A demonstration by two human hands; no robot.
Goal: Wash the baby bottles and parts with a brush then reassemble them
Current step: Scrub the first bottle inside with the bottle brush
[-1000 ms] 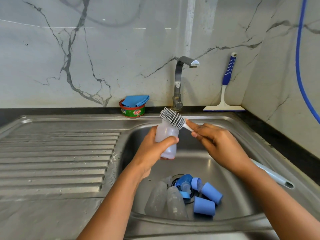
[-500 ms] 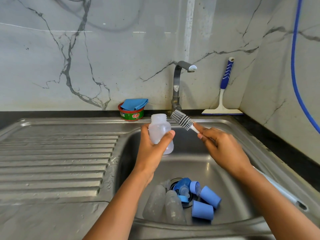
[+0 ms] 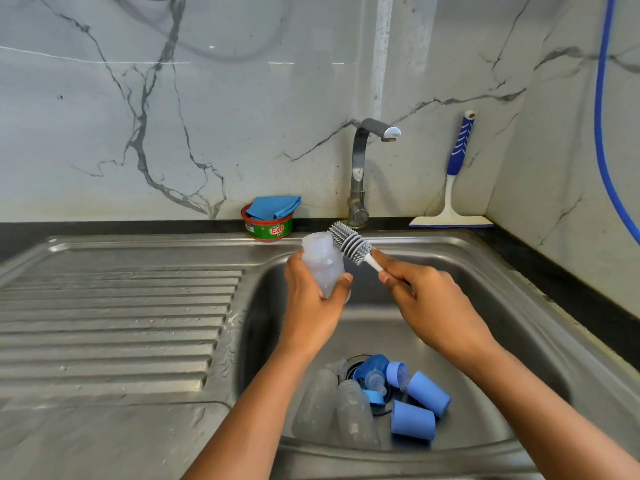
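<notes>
Two hands working over sink (image 3: 519,306): left hand (image 3: 311,306) is gripping clear bottle (image 3: 320,263), held upright w/ fingers wrapped round it; right hand (image 3: 429,303) is pinching brush (image 3: 349,244) by its white handle, bristle head touching bottle's rim. Two more bottles (image 3: 332,407) & blue caps (image 3: 420,405) are lying by drain.

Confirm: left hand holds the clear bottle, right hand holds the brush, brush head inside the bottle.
Not inside: the head view shows the head of the brush outside the bottle, beside its neck. The left hand does hold the bottle, the right hand the brush.
</notes>
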